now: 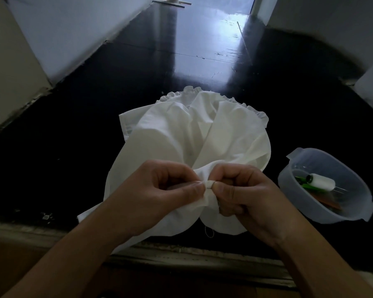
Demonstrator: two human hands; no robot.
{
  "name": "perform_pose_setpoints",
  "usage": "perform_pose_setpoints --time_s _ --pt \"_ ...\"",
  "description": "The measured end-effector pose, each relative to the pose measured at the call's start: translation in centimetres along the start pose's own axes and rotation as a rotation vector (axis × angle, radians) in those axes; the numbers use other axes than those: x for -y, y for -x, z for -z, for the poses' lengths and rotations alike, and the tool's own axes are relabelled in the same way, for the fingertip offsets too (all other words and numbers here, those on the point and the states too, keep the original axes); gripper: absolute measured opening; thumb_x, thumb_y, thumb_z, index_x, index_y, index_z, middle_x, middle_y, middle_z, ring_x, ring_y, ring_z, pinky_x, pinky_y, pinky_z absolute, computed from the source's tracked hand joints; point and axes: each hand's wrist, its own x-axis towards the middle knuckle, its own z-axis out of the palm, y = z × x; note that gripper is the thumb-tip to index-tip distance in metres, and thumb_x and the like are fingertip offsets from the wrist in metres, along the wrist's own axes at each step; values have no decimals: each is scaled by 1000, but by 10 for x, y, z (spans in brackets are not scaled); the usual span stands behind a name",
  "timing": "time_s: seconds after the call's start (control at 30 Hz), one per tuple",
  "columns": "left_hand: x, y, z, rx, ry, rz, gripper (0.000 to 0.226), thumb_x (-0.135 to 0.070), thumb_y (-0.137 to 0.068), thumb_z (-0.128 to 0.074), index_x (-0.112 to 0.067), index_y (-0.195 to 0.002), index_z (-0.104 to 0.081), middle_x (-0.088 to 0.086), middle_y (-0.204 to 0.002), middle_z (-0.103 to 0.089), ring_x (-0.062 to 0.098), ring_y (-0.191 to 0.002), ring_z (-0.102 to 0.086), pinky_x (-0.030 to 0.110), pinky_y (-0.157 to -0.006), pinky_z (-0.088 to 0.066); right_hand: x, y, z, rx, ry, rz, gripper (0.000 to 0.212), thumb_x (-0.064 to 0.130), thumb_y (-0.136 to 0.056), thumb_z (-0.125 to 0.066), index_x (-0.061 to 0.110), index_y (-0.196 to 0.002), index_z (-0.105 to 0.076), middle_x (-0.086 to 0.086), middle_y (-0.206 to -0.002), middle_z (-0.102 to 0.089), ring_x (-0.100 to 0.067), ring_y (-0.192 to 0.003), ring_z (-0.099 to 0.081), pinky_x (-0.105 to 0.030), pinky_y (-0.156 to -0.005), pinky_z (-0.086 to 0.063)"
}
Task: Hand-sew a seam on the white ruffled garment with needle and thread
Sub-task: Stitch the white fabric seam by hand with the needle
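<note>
The white ruffled garment [192, 134] lies bunched on the dark floor, its frilled edge at the far side. My left hand [159, 190] pinches a small fold of the near edge between thumb and fingers. My right hand [241, 190] pinches the same fold from the right, thumb tip almost touching the left thumb. A loose white thread [209, 232] curls below the cloth near the front ledge. No needle shows; the fingers and cloth may hide it.
A translucent plastic tub [297, 160] stands on the floor at the right, holding a white thread spool [322, 181], green items and an orange-brown piece. White walls run along the left and far right. A worn ledge [181, 252] crosses the front.
</note>
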Motion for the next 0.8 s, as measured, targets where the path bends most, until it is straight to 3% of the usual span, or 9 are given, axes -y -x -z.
perform_pose_setpoints --time_s 0.13,0.23,0.43,0.57,0.8 --pt "5 -1 2 9 -22 -19 16 -25 -92 -75 -17 -80 -78 -2 -71 -70 7 -71 -63 16 -66 -47 0 -1 2 19 49 -5 21 5 -89 -65 -15 -92 -59 -7 -57 -33 -12 -47 -27 -26 -48 -21" --pt "7 -2 1 31 -11 -8 14 -24 -94 -74 -12 -87 -80 7 -80 -75 11 -77 -68 18 -71 -51 0 -1 2 26 53 -23 25 7 -88 -67 -8 -106 -58 -9 -58 -34 -12 -46 -28 -26 -48 -23" --pt "8 -4 -2 34 34 11 15 -19 -93 -70 -10 -95 -81 12 -91 -79 18 -89 -74 20 -79 -54 0 -2 -2 34 15 -15 29 6 -88 -67 -8 -108 -51 0 -56 -46 -10 -46 -32 -24 -46 -23" --pt "8 -4 -3 -4 177 41 10 -20 -91 -77 -10 -92 -80 12 -86 -76 16 -82 -70 20 -72 -54 4 1 4 -16 -5 11 25 12 -86 -71 0 -105 -60 -7 -63 -46 -16 -54 -35 -31 -51 -21" --pt "9 -5 -3 -49 294 99 14 -21 -85 -72 -7 -85 -77 10 -78 -69 16 -74 -65 21 -65 -53 3 4 10 -96 60 54 9 6 -89 -66 -2 -88 -64 -11 -64 -47 -21 -54 -35 -29 -50 -29"
